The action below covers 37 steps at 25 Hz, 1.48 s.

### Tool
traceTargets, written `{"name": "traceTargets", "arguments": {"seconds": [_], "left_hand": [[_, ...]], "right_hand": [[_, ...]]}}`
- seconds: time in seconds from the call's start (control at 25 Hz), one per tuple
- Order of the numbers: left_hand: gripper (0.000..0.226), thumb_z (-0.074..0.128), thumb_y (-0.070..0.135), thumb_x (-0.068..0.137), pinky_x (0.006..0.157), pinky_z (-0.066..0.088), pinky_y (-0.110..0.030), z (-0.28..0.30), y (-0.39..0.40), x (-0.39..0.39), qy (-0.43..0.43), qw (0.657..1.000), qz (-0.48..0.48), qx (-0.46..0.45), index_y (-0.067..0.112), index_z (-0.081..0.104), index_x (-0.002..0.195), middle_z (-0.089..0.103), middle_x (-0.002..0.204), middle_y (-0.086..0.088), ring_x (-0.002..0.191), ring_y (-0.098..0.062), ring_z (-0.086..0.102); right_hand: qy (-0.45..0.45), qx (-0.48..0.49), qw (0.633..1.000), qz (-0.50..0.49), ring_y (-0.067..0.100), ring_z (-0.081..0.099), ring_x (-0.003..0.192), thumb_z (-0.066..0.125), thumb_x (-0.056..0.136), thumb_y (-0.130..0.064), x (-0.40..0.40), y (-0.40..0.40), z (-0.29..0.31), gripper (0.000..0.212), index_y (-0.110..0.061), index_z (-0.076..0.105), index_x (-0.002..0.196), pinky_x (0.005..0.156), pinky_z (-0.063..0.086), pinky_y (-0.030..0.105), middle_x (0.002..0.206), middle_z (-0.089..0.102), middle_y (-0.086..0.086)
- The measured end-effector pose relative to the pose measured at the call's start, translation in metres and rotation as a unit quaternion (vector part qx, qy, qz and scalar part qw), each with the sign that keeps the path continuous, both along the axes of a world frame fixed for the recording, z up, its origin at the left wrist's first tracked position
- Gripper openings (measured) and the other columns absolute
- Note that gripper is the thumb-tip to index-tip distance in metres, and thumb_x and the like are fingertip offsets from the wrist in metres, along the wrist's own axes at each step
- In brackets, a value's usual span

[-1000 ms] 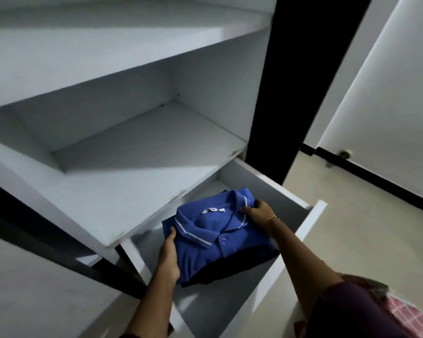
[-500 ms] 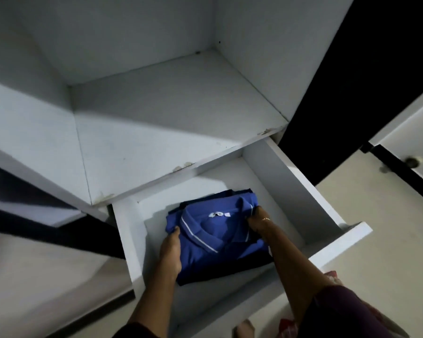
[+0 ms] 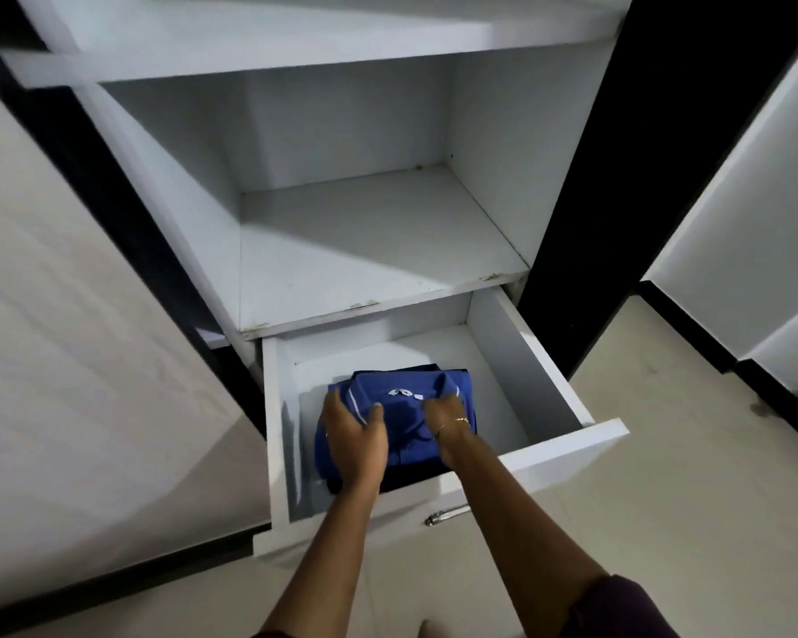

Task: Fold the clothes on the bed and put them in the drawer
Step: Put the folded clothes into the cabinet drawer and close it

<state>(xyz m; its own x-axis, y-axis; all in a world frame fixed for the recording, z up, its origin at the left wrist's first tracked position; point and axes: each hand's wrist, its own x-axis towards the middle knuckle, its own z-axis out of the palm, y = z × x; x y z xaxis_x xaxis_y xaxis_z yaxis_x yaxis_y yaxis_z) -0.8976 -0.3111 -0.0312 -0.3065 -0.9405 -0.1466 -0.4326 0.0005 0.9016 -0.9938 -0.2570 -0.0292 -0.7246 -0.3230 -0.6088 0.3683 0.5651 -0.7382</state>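
- Hands are coming first: the left hand is lying flat on top of the folded blue polo shirt, fingers spread and reaching toward the collar, pressing rather than gripping.
- The right hand is resting on the right part of the shirt with its fingers curled down at the collar edge; whether it is pinching the fabric or only pushing on it cannot be told from this view.
- Compared with a moment earlier, both hands are shifting from the shirt's side edges, where they were carrying it, onto its upper face, which suggests the carrying is over and the patting-down is under way.
- The shirt is sitting inside the open drawer, toward the drawer's left and front, on top of a darker folded garment whose edge is showing beneath it.
- The shirt has also come lower relative to the drawer, now resting on the stack instead of hanging above it.
- Above the drawer, the white shelf of the wardrobe is showing nothing on it.
- On the drawer's front panel, a metal handle is sticking out below the right forearm.
- For the task, this piece seems nearly placed; letting go and then either fetching more clothes or pushing the drawer shut would likely follow.
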Motion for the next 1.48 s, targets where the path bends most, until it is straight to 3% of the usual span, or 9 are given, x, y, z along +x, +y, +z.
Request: {"name": "traceTargets", "arguments": {"seconds": [0.2,0.32,0.4,0.48,0.6,0.84,1.08,1.24,1.48], "left_hand": [[0.059,0.069,0.014,0.078,0.111,0.026,-0.056,-0.024,0.035,0.058,-0.14,0.88,-0.175,-0.42,-0.001,0.047,0.131,0.044,0.139,-0.021,0.134,-0.039,0.036],[0.067,0.06,0.034,0.079,0.113,0.008,-0.053,-0.04,0.06,0.1,-0.218,0.769,-0.278,-0.534,0.003,0.04,0.136,0.039,0.144,-0.015,0.144,-0.03,0.008],[0.093,0.079,0.038,0.062,0.113,0.005,-0.054,-0.052,0.073,0.123,-0.28,0.727,-0.317,-0.541,0.001,0.04,0.138,0.038,0.145,-0.017,0.144,-0.033,0.004],[0.117,0.086,0.034,0.049,0.115,0.003,-0.053,-0.059,0.074,0.137,-0.332,0.729,-0.307,-0.514,-0.001,0.025,0.143,0.028,0.15,-0.019,0.144,-0.035,0.002],[0.13,0.084,0.025,0.05,0.115,0.006,-0.05,-0.071,0.073,0.148,-0.33,0.731,-0.269,-0.533,0.002,0.003,0.148,0.012,0.155,-0.019,0.142,-0.037,0.009],[0.101,0.07,0.031,0.07,0.113,0.01,-0.051,-0.096,0.06,0.126,-0.266,0.729,-0.187,-0.603,0.002,0.011,0.146,0.027,0.147,-0.017,0.135,-0.037,0.027],[0.06,0.036,0.028,0.086,0.113,0.012,-0.05,-0.118,0.045,0.109,-0.19,0.698,-0.112,-0.682,0.004,0.03,0.141,0.04,0.145,-0.017,0.135,-0.035,0.028],[0.077,0.053,0.033,0.074,0.114,0.012,-0.049,-0.125,0.046,0.117,-0.189,0.701,-0.143,-0.672,0.006,0.029,0.142,0.035,0.148,-0.015,0.139,-0.034,0.027],[0.097,0.074,0.042,0.063,0.113,0.02,-0.052,-0.113,-0.001,0.088,-0.196,0.69,-0.138,-0.683,0.008,0.029,0.142,0.033,0.149,-0.013,0.138,-0.033,0.029]], "right_hand": [[0.309,0.107,0.918,0.224,0.031,0.028,0.138,0.038,0.099,-0.018,0.064,0.026,0.005,0.053,-0.004,0.018,0.146,0.109,0.028,0.038,0.152,0.023,0.015],[0.446,0.173,0.808,0.344,0.026,-0.014,0.141,0.033,0.099,-0.033,0.101,0.064,-0.012,0.062,-0.007,0.006,0.149,0.116,-0.003,0.041,0.157,0.0,0.011],[0.53,0.193,0.74,0.367,0.031,-0.002,0.141,0.049,0.091,-0.041,0.12,0.088,-0.028,0.076,-0.005,0.012,0.147,0.111,0.002,0.049,0.153,0.002,0.012],[0.554,0.201,0.725,0.356,0.031,0.03,0.137,0.074,0.069,-0.037,0.13,0.1,-0.041,0.086,-0.005,0.032,0.138,0.105,0.023,0.053,0.147,0.028,0.014],[0.578,0.184,0.72,0.337,0.028,0.008,0.144,0.084,0.052,-0.024,0.132,0.106,-0.053,0.101,-0.006,0.032,0.137,0.115,0.015,0.051,0.146,0.028,0.012],[0.632,0.12,0.725,0.245,0.023,-0.008,0.145,0.041,0.077,-0.033,0.127,0.094,-0.069,0.069,-0.005,0.03,0.139,0.113,0.004,0.044,0.146,0.037,0.015],[0.692,0.088,0.694,0.178,0.027,0.003,0.143,0.04,0.076,-0.023,0.119,0.085,-0.098,0.076,-0.004,0.018,0.146,0.115,0.011,0.047,0.153,0.009,0.012],[0.653,0.1,0.71,0.245,0.021,-0.033,0.134,0.042,0.089,-0.022,0.119,0.09,-0.103,0.08,-0.012,-0.015,0.144,0.113,-0.015,0.039,0.145,-0.032,0.002],[0.631,0.099,0.726,0.256,0.021,-0.037,0.13,0.039,0.093,-0.028,0.093,0.049,-0.084,0.08,-0.017,-0.029,0.134,0.115,-0.014,0.041,0.141,-0.039,0.002]]}}
